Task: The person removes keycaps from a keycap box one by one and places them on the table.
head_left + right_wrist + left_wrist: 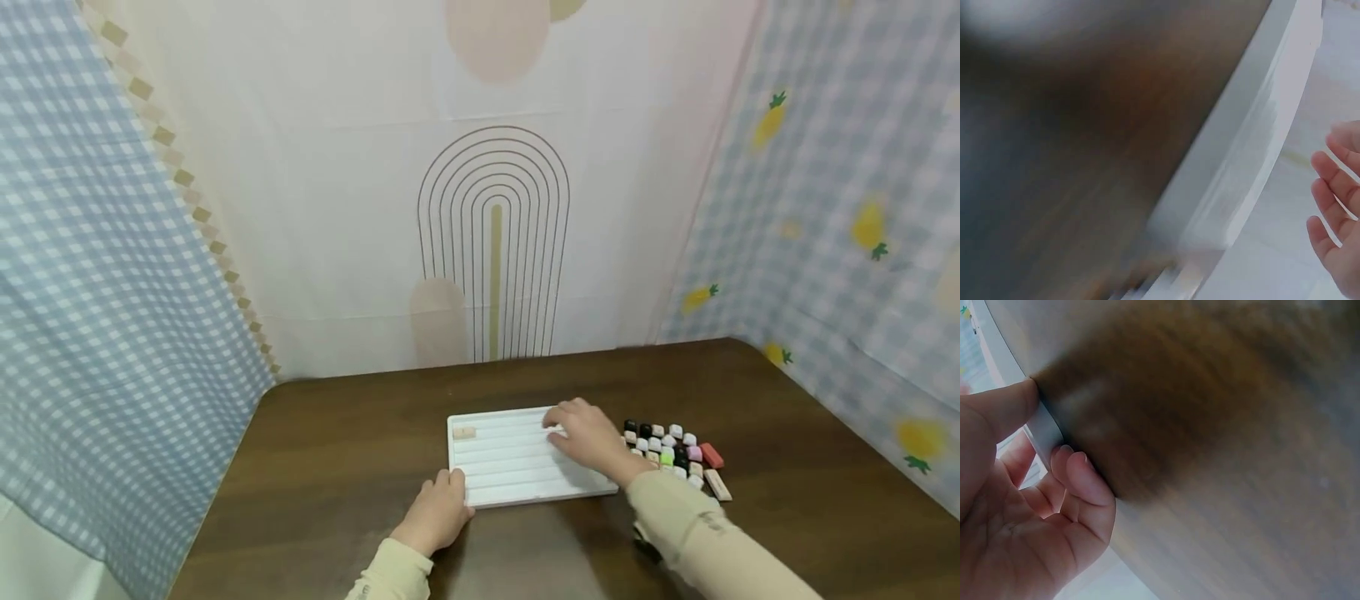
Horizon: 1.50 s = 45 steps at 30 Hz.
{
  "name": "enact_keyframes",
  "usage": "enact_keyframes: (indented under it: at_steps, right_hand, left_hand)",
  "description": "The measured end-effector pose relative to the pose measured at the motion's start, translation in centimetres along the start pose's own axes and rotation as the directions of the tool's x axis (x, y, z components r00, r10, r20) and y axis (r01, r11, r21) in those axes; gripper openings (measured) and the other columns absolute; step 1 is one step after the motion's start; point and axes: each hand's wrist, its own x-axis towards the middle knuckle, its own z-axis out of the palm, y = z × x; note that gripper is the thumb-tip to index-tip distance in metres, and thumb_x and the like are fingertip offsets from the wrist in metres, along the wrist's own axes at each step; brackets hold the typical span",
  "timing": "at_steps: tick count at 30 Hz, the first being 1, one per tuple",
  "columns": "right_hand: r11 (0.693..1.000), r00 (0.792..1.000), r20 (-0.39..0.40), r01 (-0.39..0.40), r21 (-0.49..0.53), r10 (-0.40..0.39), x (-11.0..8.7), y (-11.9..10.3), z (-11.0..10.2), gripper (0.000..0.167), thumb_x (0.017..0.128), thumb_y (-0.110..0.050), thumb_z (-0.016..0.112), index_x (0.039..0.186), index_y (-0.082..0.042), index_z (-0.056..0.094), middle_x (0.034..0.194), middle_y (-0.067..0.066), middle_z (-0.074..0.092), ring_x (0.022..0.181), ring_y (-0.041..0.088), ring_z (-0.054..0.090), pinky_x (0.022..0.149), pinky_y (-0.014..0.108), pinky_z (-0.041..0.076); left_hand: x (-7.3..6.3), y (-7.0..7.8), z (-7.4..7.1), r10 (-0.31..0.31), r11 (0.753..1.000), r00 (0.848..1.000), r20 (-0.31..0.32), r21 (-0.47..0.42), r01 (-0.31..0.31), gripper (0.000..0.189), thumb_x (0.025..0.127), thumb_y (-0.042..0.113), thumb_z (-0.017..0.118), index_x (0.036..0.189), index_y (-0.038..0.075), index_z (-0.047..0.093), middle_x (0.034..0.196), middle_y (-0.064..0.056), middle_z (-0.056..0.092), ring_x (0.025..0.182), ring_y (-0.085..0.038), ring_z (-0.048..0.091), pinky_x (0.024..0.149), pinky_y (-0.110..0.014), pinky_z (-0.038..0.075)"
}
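Observation:
A white ridged tray (510, 467) lies on the table, its long channels running left to right. Near its upper left end sit pale beige keycaps (464, 432) in one channel. My left hand (438, 510) grips the tray's front left corner; the left wrist view shows the thumb on one side and curled fingers (1088, 478) on the other. Over the tray's right part is my right hand (585, 433), its fingers loosely bent. Nothing shows between those fingers (1329, 181) in the right wrist view, where the tray's edge (1235, 156) runs diagonally.
Many loose keycaps (666, 458) in black, white, beige and green lie right of the tray, partly behind my right forearm. A red keycap (711, 455) and a long beige keycap (717, 485) lie at their right side. Fabric curtains (337, 208) surround the brown table (337, 467).

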Motion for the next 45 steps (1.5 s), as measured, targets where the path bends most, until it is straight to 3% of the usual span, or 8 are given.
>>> enact_keyframes:
  at_steps: [6, 12, 19, 24, 29, 36, 41, 45]
  right_hand:
    - [0.998, 0.991, 0.131, -0.027, 0.063, 0.019, 3.3, -4.1, 2.7, 0.015, 0.081, -0.021, 0.066, 0.095, -0.015, 0.065, 0.093, 0.001, 0.065, 0.088, 0.023, 0.058, 0.074, 0.041, 0.046]
    - [0.999, 0.977, 0.213, -0.025, 0.036, 0.017, 4.9, -6.5, 4.8, 0.019, 0.083, -0.020, 0.063, 0.101, -0.014, 0.064, 0.098, 0.002, 0.065, 0.091, 0.022, 0.058, 0.075, 0.039, 0.047]
    - [0.999, 0.984, 0.179, -0.008, -0.038, 0.015, 4.7, -7.5, 5.9, 0.012, 0.085, -0.018, 0.061, 0.094, -0.013, 0.066, 0.091, 0.001, 0.063, 0.083, 0.020, 0.060, 0.066, 0.033, 0.050]
    - [0.997, 0.992, 0.122, -0.038, -0.061, 0.045, 4.4, -7.3, 5.8, 0.009, 0.084, -0.017, 0.063, 0.091, -0.013, 0.067, 0.088, 0.001, 0.063, 0.081, 0.020, 0.061, 0.066, 0.034, 0.051]
    - [0.997, 0.995, 0.099, -0.007, -0.081, 0.015, 4.5, -7.2, 5.9, 0.009, 0.083, -0.018, 0.063, 0.090, -0.013, 0.067, 0.087, 0.001, 0.063, 0.080, 0.020, 0.061, 0.064, 0.033, 0.051]
    - [0.999, 0.999, 0.033, 0.020, -0.042, -0.019, 4.3, -6.7, 4.5, 0.008, 0.083, -0.015, 0.064, 0.091, -0.012, 0.066, 0.086, 0.002, 0.063, 0.079, 0.020, 0.061, 0.064, 0.033, 0.051]
    - [0.999, 0.999, 0.008, 0.050, 0.016, -0.050, 3.2, -5.4, 1.6, 0.011, 0.085, -0.022, 0.065, 0.093, -0.014, 0.065, 0.087, 0.001, 0.062, 0.080, 0.018, 0.059, 0.067, 0.032, 0.050]
    - [0.999, 1.000, 0.022, 0.014, 0.032, -0.015, 1.3, -3.3, -1.1, 0.014, 0.086, -0.026, 0.064, 0.095, -0.015, 0.065, 0.090, -0.001, 0.063, 0.080, 0.014, 0.058, 0.066, 0.030, 0.048]
  left_hand:
    - [-0.6, 0.5, 1.2, 0.019, 1.000, 1.000, -0.025, 0.014, -0.018, 0.030, 0.084, 0.019, 0.066, 0.089, 0.003, 0.041, 0.086, -0.013, 0.046, 0.071, -0.027, 0.045, 0.064, -0.038, 0.041]
    - [-0.8, 1.0, 2.1, 0.067, 0.996, 0.996, -0.058, 0.067, -0.063, 0.031, 0.082, 0.021, 0.067, 0.089, 0.004, 0.042, 0.085, -0.012, 0.046, 0.071, -0.027, 0.047, 0.067, -0.037, 0.040]
    - [-0.9, 2.0, 2.5, 0.074, 0.996, 0.997, -0.030, 0.053, -0.073, 0.030, 0.083, 0.023, 0.066, 0.088, 0.005, 0.042, 0.085, -0.010, 0.046, 0.071, -0.025, 0.046, 0.067, -0.035, 0.040]
    - [-0.6, 2.5, 2.4, 0.094, 0.994, 0.994, -0.053, 0.067, -0.091, 0.030, 0.083, 0.023, 0.066, 0.088, 0.005, 0.042, 0.085, -0.010, 0.046, 0.071, -0.025, 0.047, 0.067, -0.035, 0.040]
    - [-0.6, 2.5, 2.3, 0.084, 0.993, 0.995, -0.060, 0.084, -0.079, 0.031, 0.083, 0.023, 0.066, 0.088, 0.005, 0.042, 0.085, -0.010, 0.047, 0.072, -0.026, 0.048, 0.067, -0.035, 0.041]
    - [-0.3, 1.6, 2.1, 0.044, 0.997, 0.999, -0.015, 0.063, -0.043, 0.030, 0.085, 0.022, 0.065, 0.090, 0.004, 0.041, 0.088, -0.012, 0.046, 0.073, -0.027, 0.048, 0.067, -0.037, 0.041]
    - [-0.1, 0.6, 1.6, 0.019, 0.998, 1.000, -0.013, 0.054, -0.019, 0.030, 0.085, 0.021, 0.065, 0.090, 0.004, 0.040, 0.087, -0.012, 0.045, 0.073, -0.027, 0.047, 0.067, -0.038, 0.041]
    - [0.0, -0.3, 0.7, 0.004, 0.999, 0.999, -0.037, 0.045, -0.003, 0.029, 0.085, 0.020, 0.065, 0.089, 0.004, 0.040, 0.086, -0.012, 0.045, 0.073, -0.027, 0.045, 0.066, -0.039, 0.040]
